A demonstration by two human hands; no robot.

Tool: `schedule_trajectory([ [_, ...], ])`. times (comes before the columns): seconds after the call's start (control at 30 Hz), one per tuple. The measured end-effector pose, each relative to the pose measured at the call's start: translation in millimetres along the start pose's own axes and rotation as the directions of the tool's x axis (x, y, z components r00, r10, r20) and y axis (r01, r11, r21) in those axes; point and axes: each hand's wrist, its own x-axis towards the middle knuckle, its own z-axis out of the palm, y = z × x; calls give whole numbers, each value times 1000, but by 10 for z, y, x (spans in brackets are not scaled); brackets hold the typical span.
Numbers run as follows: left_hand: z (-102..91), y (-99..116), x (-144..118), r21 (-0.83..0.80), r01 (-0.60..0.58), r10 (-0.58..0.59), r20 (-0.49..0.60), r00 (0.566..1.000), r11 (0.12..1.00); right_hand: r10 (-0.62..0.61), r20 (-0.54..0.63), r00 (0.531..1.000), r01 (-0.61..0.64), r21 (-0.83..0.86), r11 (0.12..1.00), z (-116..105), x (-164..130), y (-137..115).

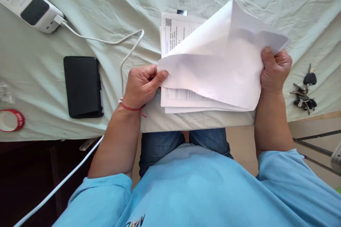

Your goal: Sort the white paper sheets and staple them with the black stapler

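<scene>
A white sheet of paper (213, 67), bent and lifted at an angle, is stretched between both hands. My left hand (144, 85) pinches its left edge between thumb and curled fingers. At the opposite side my right hand (276, 69) grips the right edge, thumb on top. The side facing me looks blank. Beneath it lies a stack of printed papers (168, 42), with a square code at its top left corner; the raised sheet covers most of the print. A small dark, shiny piece (182, 12) pokes out behind the stack's far edge.
A black phone (83, 87) lies left on the pale green cloth (117, 3). A white power strip (39, 10) with a plugged-in white cable (106, 40) sits at the far left. A red tape roll (12, 120) is near the left edge, and keys (305, 95) lie right.
</scene>
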Motion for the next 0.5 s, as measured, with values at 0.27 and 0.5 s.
schedule_trajectory([
  [0.27,38,52,28,-109,96,-77,171,982,989,-6,-65,998,5,-24,1000,-43,63,39],
  [0.5,5,-23,43,44,-30,28,47,999,999,-35,-82,996,36,2,999,-33,70,62],
])
